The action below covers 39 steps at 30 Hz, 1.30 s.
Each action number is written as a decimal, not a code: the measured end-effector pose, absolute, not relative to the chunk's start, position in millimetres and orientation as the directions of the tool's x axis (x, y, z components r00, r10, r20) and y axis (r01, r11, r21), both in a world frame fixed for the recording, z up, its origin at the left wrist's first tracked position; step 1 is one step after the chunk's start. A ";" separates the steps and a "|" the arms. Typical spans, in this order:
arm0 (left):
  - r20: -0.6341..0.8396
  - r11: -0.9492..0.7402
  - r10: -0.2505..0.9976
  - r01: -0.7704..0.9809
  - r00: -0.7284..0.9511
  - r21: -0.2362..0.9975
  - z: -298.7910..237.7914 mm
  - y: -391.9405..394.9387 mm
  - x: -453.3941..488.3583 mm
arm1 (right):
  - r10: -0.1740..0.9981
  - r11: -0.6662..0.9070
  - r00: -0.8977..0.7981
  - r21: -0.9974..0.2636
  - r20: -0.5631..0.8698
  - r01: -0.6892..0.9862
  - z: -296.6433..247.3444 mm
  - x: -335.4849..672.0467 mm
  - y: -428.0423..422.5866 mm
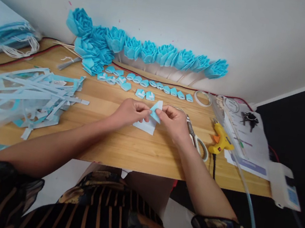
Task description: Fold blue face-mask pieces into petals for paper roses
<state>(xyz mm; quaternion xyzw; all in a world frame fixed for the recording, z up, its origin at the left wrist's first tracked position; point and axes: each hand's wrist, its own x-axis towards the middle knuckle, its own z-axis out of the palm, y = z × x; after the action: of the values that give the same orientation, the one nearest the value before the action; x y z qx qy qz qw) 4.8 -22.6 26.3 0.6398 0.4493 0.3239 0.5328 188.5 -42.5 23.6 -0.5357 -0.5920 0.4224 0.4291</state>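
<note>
Both hands meet over the middle of a wooden table [123, 151]. My left hand [131, 111] and my right hand [174, 122] pinch a small light-blue piece of folded material [155, 111] from either side, its point up. Under it lies a pale flat piece [146, 127] on the table. Beyond the hands runs a row of small folded blue pieces [157, 85]. Against the wall stands a line of blue folded flowers [150, 52].
A heap of pale blue cut strips [33, 91] covers the left side. Scissors [197, 138] and a yellow glue gun [220, 139] lie right of my right hand, then papers [247, 144], keys [249, 118] and a tape roll [202, 97]. Stacked face masks [5, 38] sit far left.
</note>
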 end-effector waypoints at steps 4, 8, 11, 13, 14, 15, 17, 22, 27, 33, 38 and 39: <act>-0.048 -0.025 0.932 0.197 0.359 0.980 28.0 -21.7 4.6 | 0.995 0.090 -0.061 -0.958 0.077 0.274 19.9 189.4 -40.1; -0.041 0.003 0.933 0.107 0.358 0.994 28.1 -19.6 2.8 | 0.995 0.076 -0.081 -0.964 0.057 0.253 19.3 190.6 -39.2; -0.040 0.034 0.933 0.023 0.359 0.999 25.5 -17.6 2.1 | 0.996 0.052 -0.088 -0.977 0.034 0.206 19.8 190.3 -39.4; -0.055 0.067 0.933 -0.022 0.356 0.998 23.2 -16.4 2.5 | 0.996 0.047 -0.085 -0.982 0.032 0.181 20.1 189.7 -39.5; -0.065 0.083 0.930 -0.036 0.361 0.996 22.2 -16.1 2.8 | 0.996 0.048 -0.080 -0.984 0.034 0.173 20.2 189.5 -39.4; -0.074 0.096 0.926 -0.041 0.369 0.995 21.4 -16.0 3.2 | 0.996 0.051 -0.075 -0.985 0.039 0.166 20.3 189.3 -39.4; -0.083 0.100 0.920 -0.026 0.384 0.995 20.3 -16.4 3.9 | 0.997 0.058 -0.063 -0.986 0.049 0.156 20.3 189.0 -39.2; -0.060 0.078 0.908 -0.027 0.414 0.997 18.7 -18.0 3.3 | 0.997 0.066 -0.053 -0.986 0.058 0.151 20.6 187.9 -39.1; -0.050 0.074 0.923 -0.048 0.383 0.996 19.3 -17.9 3.4 | 0.997 0.052 -0.067 -0.987 0.042 0.153 20.8 186.4 -39.1; -0.049 0.064 0.924 -0.027 0.379 0.998 20.7 -18.8 5.2 | 0.998 0.023 -0.065 -0.992 0.015 0.122 20.9 186.7 -39.0; -0.047 0.050 0.921 0.002 0.387 0.999 20.7 -18.5 4.3 | 0.998 0.022 -0.061 -0.994 0.015 0.108 21.2 186.7 -39.5; -0.050 0.053 0.920 0.003 0.389 0.999 20.9 -18.4 4.2 | 0.998 0.024 -0.063 -0.994 0.017 0.107 21.2 186.7 -39.5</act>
<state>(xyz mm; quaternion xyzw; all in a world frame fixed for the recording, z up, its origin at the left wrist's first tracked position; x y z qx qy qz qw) 4.2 -18.4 20.9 0.5741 0.4019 0.3796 0.6040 186.7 -39.5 21.2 -0.5053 -0.5465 0.4826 0.4617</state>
